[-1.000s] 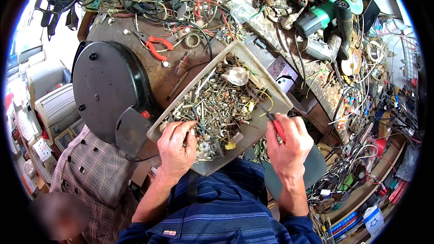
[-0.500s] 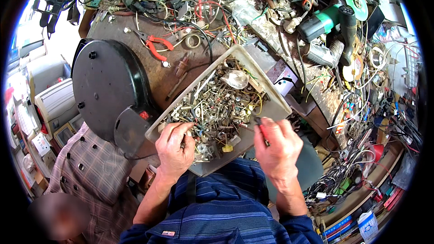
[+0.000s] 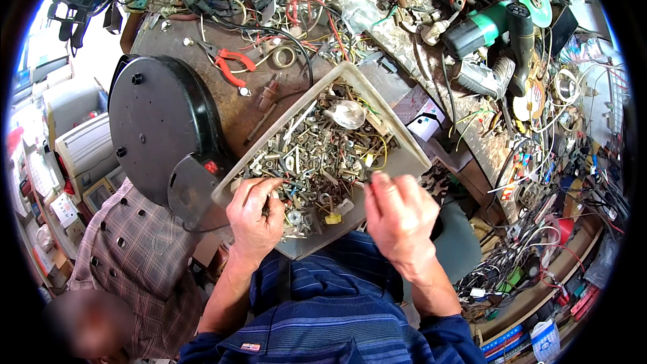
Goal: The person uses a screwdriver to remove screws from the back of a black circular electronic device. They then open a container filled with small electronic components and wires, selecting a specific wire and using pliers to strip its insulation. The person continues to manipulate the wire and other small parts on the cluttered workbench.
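A shallow off-white tray (image 3: 390,116) is tilted towards me and heaped with small screws and metal parts (image 3: 303,156). My left hand (image 3: 256,219) is over its near left corner, fingers closed in a pinch; what they hold, if anything, is hidden. At the tray's near right side, my right hand (image 3: 402,221) is curled round a slim red-and-black tool, whose exact kind I cannot tell and which the fingers now mostly cover. Among the parts are a clear plastic piece (image 3: 348,114) and a small yellow piece (image 3: 333,218).
Left of the tray stands a round black housing (image 3: 158,131). Red-handled pliers (image 3: 229,66) and a tape roll (image 3: 284,57) lie on the bench beyond. A green angle grinder (image 3: 482,30) rests far right, above tangled cables (image 3: 502,263). A person in a plaid garment (image 3: 145,249) is at lower left.
My right hand has moved slightly left and turned, covering the red part of its tool. My left hand stays at the tray corner, barely shifted left.
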`<state>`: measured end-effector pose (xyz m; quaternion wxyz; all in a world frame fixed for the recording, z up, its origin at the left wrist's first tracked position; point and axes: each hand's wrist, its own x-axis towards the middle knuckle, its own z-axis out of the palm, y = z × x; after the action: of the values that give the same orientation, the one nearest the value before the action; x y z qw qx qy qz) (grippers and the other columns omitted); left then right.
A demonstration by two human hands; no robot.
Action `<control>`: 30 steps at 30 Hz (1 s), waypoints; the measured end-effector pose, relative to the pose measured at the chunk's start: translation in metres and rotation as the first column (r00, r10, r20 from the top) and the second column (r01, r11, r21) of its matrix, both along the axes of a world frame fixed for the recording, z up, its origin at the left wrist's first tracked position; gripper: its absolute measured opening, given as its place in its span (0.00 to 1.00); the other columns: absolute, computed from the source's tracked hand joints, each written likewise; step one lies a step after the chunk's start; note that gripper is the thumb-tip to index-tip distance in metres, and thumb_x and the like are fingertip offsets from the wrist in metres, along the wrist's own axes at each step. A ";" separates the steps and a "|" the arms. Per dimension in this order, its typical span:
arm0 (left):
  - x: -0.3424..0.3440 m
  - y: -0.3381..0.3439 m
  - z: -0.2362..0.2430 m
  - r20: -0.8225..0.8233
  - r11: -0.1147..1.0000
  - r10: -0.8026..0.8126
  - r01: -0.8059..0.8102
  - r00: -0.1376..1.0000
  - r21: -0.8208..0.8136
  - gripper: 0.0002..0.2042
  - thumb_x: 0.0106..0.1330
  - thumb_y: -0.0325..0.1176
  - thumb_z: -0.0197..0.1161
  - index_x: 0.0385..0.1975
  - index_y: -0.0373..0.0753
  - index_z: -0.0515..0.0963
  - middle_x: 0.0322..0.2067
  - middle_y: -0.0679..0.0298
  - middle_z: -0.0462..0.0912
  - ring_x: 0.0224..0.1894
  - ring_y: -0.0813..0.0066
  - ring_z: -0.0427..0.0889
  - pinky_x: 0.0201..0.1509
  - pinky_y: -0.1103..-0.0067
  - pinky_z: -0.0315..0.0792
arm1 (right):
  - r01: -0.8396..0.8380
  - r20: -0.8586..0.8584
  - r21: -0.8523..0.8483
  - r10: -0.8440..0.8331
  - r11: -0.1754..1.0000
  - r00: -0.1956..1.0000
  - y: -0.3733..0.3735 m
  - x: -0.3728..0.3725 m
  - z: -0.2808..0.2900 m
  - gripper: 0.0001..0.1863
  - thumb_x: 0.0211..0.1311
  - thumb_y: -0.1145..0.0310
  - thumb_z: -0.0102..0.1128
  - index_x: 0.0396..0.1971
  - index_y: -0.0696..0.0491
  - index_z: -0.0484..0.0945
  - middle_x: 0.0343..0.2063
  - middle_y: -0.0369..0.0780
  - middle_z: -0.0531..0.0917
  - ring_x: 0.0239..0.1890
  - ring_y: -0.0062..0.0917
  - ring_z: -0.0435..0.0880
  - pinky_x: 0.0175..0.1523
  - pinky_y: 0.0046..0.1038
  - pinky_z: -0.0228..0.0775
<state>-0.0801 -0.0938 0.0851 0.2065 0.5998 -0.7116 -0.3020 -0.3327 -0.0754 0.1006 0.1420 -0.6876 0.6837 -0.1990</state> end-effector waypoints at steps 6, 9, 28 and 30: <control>-0.002 -0.001 -0.001 0.001 0.999 0.007 -0.007 1.000 -0.054 0.13 0.63 0.17 0.66 0.47 0.34 0.84 0.37 0.52 0.86 0.35 0.56 0.86 0.40 0.69 0.80 | 0.068 0.164 0.028 -0.072 0.997 0.984 0.004 -0.025 0.019 0.15 0.51 0.73 0.81 0.40 0.54 0.87 0.25 0.38 0.78 0.20 0.30 0.80 0.25 0.32 0.74; -0.002 0.000 0.003 0.017 0.999 0.044 -0.044 0.999 0.003 0.11 0.66 0.18 0.66 0.47 0.32 0.84 0.36 0.52 0.86 0.34 0.55 0.86 0.39 0.68 0.79 | -0.105 0.258 0.067 0.084 0.992 0.963 0.009 -0.020 0.023 0.15 0.51 0.73 0.80 0.40 0.55 0.87 0.25 0.38 0.77 0.21 0.29 0.80 0.26 0.32 0.74; -0.003 0.003 -0.002 0.030 0.996 0.050 -0.048 0.998 -0.073 0.12 0.63 0.16 0.63 0.45 0.33 0.84 0.35 0.53 0.86 0.34 0.56 0.86 0.40 0.68 0.80 | -0.212 0.269 -0.035 0.214 0.977 0.939 0.002 -0.016 0.010 0.15 0.54 0.72 0.78 0.42 0.55 0.87 0.24 0.37 0.74 0.21 0.30 0.80 0.27 0.32 0.76; -0.003 0.005 -0.003 0.034 0.996 0.046 -0.043 0.998 -0.073 0.12 0.62 0.16 0.63 0.45 0.33 0.84 0.35 0.54 0.86 0.33 0.57 0.85 0.39 0.68 0.80 | -0.267 0.274 0.001 0.256 0.964 0.927 0.006 -0.004 0.005 0.14 0.56 0.72 0.77 0.42 0.55 0.86 0.25 0.38 0.76 0.22 0.30 0.81 0.28 0.33 0.77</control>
<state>-0.0826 -0.0884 0.0822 0.2219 0.6130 -0.7122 -0.2605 -0.3369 -0.0693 0.1051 0.2727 -0.7359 0.5636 -0.2578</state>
